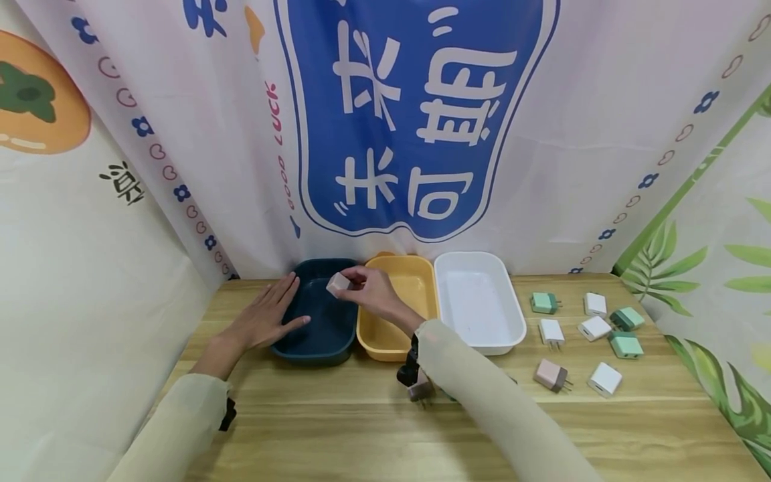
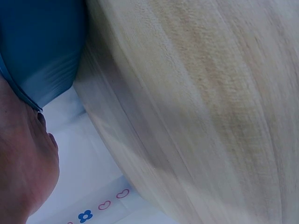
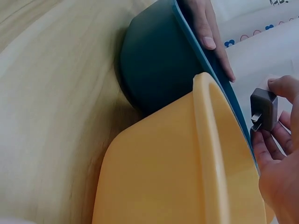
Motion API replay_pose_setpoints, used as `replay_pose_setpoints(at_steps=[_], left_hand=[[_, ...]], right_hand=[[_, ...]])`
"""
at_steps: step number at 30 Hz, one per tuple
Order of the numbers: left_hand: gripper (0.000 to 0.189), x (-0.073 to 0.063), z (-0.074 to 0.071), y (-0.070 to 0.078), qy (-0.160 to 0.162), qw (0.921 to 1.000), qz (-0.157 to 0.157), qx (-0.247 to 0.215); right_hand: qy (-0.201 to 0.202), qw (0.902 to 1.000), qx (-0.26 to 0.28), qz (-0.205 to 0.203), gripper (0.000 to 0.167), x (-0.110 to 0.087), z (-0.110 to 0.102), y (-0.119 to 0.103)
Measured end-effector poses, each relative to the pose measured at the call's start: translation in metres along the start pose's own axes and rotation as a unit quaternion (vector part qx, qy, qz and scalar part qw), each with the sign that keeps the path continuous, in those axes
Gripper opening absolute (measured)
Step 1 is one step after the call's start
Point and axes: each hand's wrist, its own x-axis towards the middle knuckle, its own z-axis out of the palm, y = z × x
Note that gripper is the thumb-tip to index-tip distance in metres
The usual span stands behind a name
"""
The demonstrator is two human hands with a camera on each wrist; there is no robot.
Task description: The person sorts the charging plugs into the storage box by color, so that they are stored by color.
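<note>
My right hand [image 1: 378,294] pinches a pale pink plug-in charger [image 1: 338,285] between thumb and fingers, above the dark blue bin [image 1: 316,357]. In the right wrist view the charger's dark brown end [image 3: 265,105] shows two metal prongs. My left hand [image 1: 262,320] rests on the left rim of that bin, fingers straight and the thumb reaching over the inside. The left wrist view shows only part of this hand [image 2: 25,154], against the bin's outer wall [image 2: 42,46]. No other charger is seen in the visible part of the blue bin.
A yellow bin [image 1: 385,353] and a white bin [image 1: 482,301] stand in a row right of the blue one. Several white, green and pink chargers [image 1: 551,375] lie on the table's right side. Another pink charger [image 1: 420,388] lies partly under my right wrist. A printed curtain [image 1: 542,167] hangs behind.
</note>
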Motion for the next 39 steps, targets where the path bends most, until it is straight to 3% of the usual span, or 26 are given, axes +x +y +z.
replay_pose_setpoints(at_steps=[28, 39], left_hand=[[0.098, 0.000, 0.000, 0.002, 0.007, 1.0000, 0.005, -0.005], [0.099, 0.000, 0.001, 0.001, 0.003, 1.0000, 0.000, -0.007]], right_hand=[[0.027, 0.9968, 0.074, 0.006, 0.039, 0.010, 0.003, 0.010], [0.009, 0.9994, 0.029, 0.017, 0.040, 0.002, -0.008, 0.005]])
